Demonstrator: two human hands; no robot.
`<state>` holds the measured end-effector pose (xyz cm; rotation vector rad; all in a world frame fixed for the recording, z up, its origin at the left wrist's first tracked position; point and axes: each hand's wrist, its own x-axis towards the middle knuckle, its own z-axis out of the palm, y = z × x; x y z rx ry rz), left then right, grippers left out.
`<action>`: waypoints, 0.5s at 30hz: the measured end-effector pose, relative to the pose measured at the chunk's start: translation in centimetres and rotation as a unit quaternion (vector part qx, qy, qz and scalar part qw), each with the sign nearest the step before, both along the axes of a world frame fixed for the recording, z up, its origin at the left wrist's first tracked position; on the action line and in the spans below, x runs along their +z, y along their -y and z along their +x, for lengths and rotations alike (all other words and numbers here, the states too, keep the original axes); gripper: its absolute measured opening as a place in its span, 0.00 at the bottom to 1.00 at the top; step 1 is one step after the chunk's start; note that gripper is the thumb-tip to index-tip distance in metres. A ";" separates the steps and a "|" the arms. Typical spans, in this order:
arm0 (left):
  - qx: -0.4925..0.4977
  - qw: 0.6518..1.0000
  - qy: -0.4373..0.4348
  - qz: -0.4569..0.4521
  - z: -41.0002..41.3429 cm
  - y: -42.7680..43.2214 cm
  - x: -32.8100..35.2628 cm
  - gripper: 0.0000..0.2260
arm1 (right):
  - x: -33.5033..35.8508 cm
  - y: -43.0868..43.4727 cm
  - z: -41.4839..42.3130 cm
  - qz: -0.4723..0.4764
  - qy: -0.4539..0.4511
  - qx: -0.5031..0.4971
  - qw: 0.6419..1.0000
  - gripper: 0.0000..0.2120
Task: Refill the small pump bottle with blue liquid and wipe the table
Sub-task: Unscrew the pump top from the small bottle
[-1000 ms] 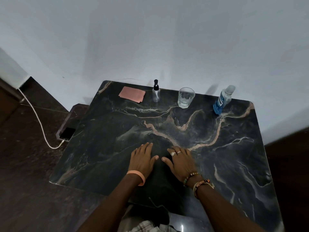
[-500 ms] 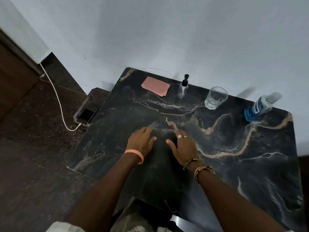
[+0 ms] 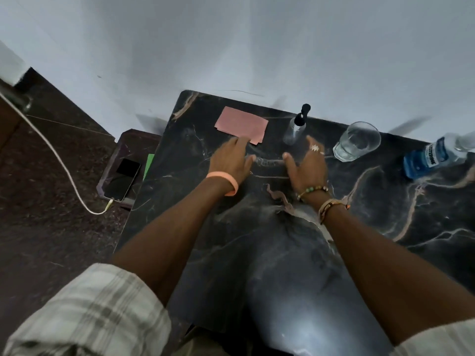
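A small clear pump bottle [image 3: 296, 127] with a black pump stands at the back of the dark marble table [image 3: 282, 253]. A pink cloth [image 3: 241, 124] lies flat to its left. At the far right stands a bottle of blue liquid [image 3: 434, 156] with a clear cap. My left hand [image 3: 231, 159] reaches forward with straight fingers, its fingertips at the near edge of the pink cloth. My right hand [image 3: 307, 163] is spread open just in front of the pump bottle, holding nothing.
A glass of water [image 3: 356, 141] stands between the pump bottle and the blue bottle. A white wall runs behind the table. Left of the table, a phone [image 3: 123, 179] on a white cable lies on a low stand above the dark floor.
Both hands have left the table's near middle and reached toward the back, the left to the pink cloth, the right to the pump bottle. The camera leaned forward.
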<state>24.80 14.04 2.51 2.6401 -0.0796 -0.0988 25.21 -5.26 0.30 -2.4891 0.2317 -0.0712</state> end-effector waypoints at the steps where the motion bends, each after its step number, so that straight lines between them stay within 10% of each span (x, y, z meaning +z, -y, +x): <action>1: -0.004 1.000 0.002 -0.006 1.1 0.6 -0.1 0.19 | -0.1 0.3 0.7 0.009 0.001 -0.010 1.000 0.34; 15: -0.019 0.959 -0.131 -0.252 10.5 7.7 -2.4 0.25 | -0.9 0.9 7.3 0.122 -0.031 -0.031 0.992 0.32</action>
